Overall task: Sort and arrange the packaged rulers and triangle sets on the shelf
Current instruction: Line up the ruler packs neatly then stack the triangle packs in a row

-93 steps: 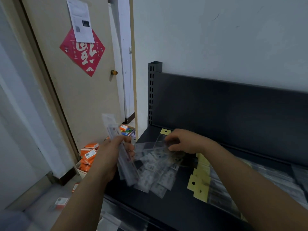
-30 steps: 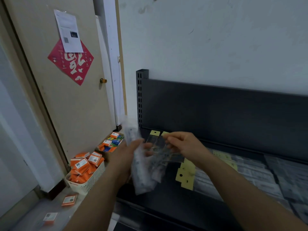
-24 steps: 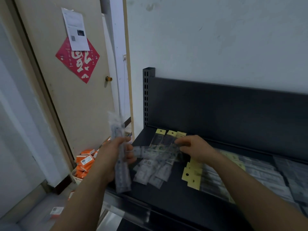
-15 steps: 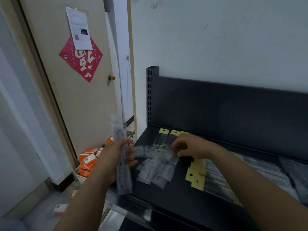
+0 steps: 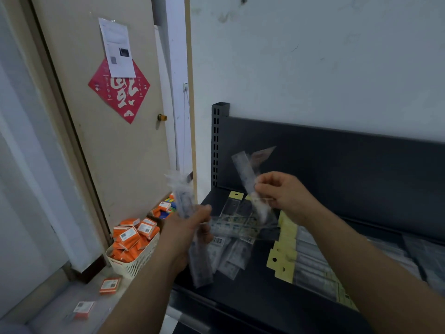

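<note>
The right hand (image 5: 284, 194) pinches a single packaged ruler (image 5: 245, 172) near its lower end, between thumb and curled fingers, and holds it tilted in the air above the back left corner of the shelf (image 5: 240, 300). The left hand (image 5: 185, 235) is wrapped round a bundle of packaged rulers (image 5: 201, 268), standing nearly upright over the shelf's front left edge, its top blurred. The loose pile (image 5: 231, 249) of clear packets lies fanned on the shelf below and between the 2 hands.

The step in hand looks like gathering: 1 ruler picked out, about to join the bundle. The next move probably calls for carrying it across to the left hand, lining it up lengthwise with the others and easing the left fingers open just enough to take it in without the slippery sleeves sliding out. With many packets in the pile, the sorting seems well short of done.

Right of the pile, packs with yellow header cards (image 5: 283, 251) lie in an overlapped row on the black shelf. A dark back panel (image 5: 337, 169) rises behind, under a pale wall (image 5: 313, 56). Left of the shelf stands a beige door (image 5: 115, 165) with a red paper diamond (image 5: 120, 92) and a white sheet (image 5: 116, 47); on the floor below sits a white basket (image 5: 137, 263) of orange boxes (image 5: 127, 237), with 2 more lying loose nearby
</note>
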{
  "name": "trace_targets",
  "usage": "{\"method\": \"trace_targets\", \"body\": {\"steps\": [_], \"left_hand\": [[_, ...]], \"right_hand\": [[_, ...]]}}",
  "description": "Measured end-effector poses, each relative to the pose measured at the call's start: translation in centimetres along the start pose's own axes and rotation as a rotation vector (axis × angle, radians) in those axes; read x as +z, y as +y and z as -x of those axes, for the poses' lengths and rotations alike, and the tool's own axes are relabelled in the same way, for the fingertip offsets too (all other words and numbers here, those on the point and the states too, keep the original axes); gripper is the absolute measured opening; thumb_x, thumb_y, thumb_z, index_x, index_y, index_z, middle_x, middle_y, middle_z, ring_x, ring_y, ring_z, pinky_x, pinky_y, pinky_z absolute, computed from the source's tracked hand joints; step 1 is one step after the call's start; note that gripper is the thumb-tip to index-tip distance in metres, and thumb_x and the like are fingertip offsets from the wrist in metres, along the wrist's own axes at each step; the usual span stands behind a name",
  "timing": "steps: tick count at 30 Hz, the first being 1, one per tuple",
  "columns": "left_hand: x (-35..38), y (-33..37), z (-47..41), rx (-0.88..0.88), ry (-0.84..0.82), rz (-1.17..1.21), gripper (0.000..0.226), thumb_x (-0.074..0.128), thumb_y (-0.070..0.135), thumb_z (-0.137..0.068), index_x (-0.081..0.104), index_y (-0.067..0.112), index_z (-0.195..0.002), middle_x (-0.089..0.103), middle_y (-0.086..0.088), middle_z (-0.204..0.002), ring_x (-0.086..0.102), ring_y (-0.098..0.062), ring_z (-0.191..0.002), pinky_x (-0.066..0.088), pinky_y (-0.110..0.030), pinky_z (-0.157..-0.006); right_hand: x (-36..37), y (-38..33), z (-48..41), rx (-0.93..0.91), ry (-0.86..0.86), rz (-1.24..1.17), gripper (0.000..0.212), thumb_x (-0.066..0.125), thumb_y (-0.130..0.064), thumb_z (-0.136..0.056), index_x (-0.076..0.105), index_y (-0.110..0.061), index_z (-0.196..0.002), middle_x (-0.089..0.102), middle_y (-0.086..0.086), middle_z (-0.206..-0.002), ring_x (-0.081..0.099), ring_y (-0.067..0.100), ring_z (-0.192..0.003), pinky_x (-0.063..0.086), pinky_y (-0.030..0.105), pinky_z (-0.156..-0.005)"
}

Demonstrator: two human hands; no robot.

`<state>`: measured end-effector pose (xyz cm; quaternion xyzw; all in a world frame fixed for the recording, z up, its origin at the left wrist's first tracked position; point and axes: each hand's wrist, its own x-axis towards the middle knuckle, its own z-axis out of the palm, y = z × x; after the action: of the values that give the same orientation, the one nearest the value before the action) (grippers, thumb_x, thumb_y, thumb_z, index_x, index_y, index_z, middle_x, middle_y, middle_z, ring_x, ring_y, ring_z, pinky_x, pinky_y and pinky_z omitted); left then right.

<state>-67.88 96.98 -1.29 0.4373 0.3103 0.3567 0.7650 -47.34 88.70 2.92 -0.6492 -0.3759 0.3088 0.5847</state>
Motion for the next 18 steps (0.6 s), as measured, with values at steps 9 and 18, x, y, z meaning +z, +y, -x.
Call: {"method": "trace_targets", "body": {"steps": [9,18], "left_hand": [[3.2,-0.5,-0.6,0.011,-0.029,-0.098,0.027,0.073,0.019,-0.08,0.065,0.007,-0.103,0.071,-0.019,-0.091,0.069,-0.037,-0.085,0.057,-0.051,-0.078],[-1.6,1.0,-1.2,-0.107,0.032,0.174,0.02,0.051,0.014,-0.089,0.068,0.005,-0.082,0.065,-0.008,-0.083,0.058,-0.019,-0.06,0.049,-0.031,-0.057]], "right_hand": [[3.5,1.3,3.3,0.135,-0.218,-0.171,0.016,0.068,-0.001,-0.083,0.066,-0.004,-0.099,0.071,0.011,-0.092,0.07,0.023,-0.084,0.058,0.035,-0.082],[0.8,2.8,2.4,-0.112,-0.348,1.068,0.038,0.067,-0.027,-0.088,0.059,-0.017,-0.124,0.054,-0.003,-0.119,0.054,0.015,-0.104,0.048,0.032,-0.094]]}}
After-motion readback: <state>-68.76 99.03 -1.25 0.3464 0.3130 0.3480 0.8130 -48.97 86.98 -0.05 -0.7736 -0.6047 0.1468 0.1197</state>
